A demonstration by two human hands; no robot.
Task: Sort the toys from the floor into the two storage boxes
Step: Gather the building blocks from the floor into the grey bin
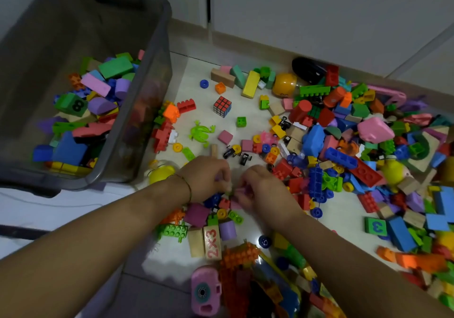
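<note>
Both my hands meet low over the floor among scattered toys. My left hand (206, 177) has curled fingers round a small pale piece, partly hidden. My right hand (260, 187) pinches a pink block (242, 192) at its fingertips. A grey translucent storage box (157, 47) stands at the left, half filled with foam blocks and plastic bricks. A dense heap of bricks and blocks (356, 145) covers the floor to the right. A second box is not clearly in view.
A Rubik's cube (222, 106) and a green frog (201, 132) lie on bare tile between box and heap. A pink toy camera (205, 290) and a wooden "2x3" block (212, 242) lie near me. White cabinet doors (319, 10) close the far side.
</note>
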